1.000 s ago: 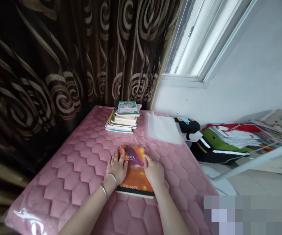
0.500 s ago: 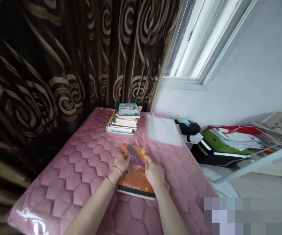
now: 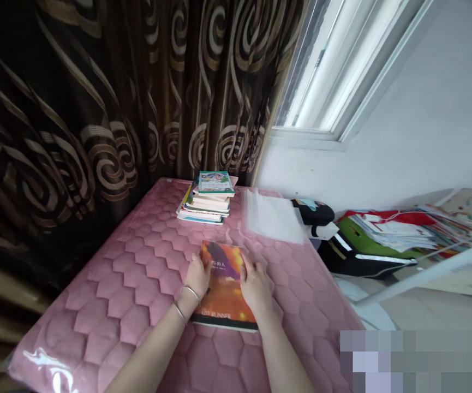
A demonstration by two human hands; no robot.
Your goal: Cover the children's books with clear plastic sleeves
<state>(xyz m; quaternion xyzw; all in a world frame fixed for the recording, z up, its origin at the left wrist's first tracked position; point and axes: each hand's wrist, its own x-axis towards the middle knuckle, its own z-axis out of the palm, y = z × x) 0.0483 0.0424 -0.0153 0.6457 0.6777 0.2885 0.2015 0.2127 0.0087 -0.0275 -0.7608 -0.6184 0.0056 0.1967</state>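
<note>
An orange and purple paperback book, with "KITE RUNNER" along its lower cover, lies face up between my hands on the pink quilted mattress. My left hand, with two silver bangles at the wrist, grips the book's left edge, thumb on the cover. On the opposite edge my right hand holds it, its thumb also on the cover and its fingers along the side. Beyond the book stands a stack of books, a green-bordered one on top. Clear plastic sleeves lie right of the stack.
A dark patterned curtain hangs along the left and back. At the right, beyond the mattress edge, are a black case, a green and black bag with papers on it, and a white slanted bar. A window is above.
The book has shifted slightly left and lies flatter, with its front edge lower. Both hands have moved with it and keep hold of its sides.
</note>
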